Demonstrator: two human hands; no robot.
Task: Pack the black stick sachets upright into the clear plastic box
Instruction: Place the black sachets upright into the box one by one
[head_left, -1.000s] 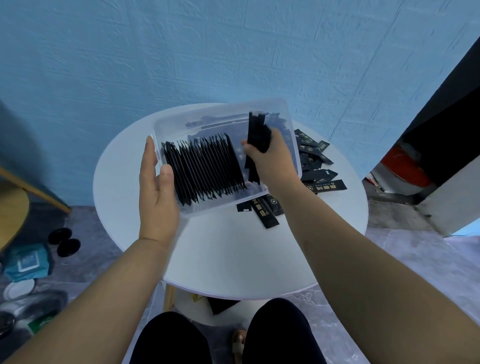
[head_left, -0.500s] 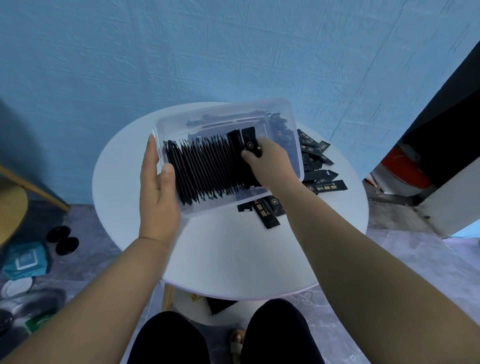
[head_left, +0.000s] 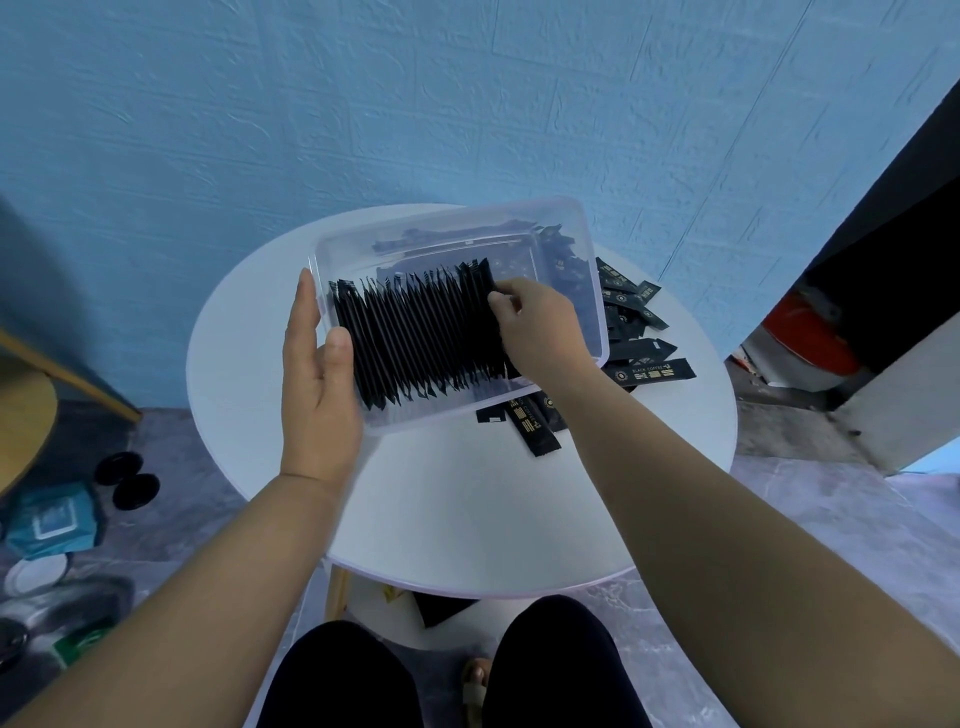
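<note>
At the far left, a wooden edge (head_left: 62, 384) is being shown above a grey floor. Two black discs (head_left: 127, 480) and a teal packet (head_left: 52, 522) are being left lying on that floor. In the middle, a round white surface (head_left: 467, 519) is being backed by a blue textured wall (head_left: 363, 104). The clear plastic box (head_left: 587, 249) is being carried on the far half of this surface and is being tilted toward the viewer. Inside it, the black stick sachets (head_left: 415, 343) are being kept upright in one tight row that fills its left and middle parts. Loose sachets (head_left: 636, 312) are being left flat on the surface beside the box's right end and partly under its near edge. At the far right, a red object (head_left: 810, 338) is being shown low in a dark opening.

The left hand (head_left: 317, 395) is being held against the box's left end. Its fingers are being kept straight along the outside of the end wall, and its thumb is being laid over the near-left corner, so that end is being gripped. The right hand (head_left: 540, 327) is being reached into the box from the right with its fingers curled. The right-most sachets of the row are being pinched at their upper edge by its fingertips (head_left: 496, 300).
</note>
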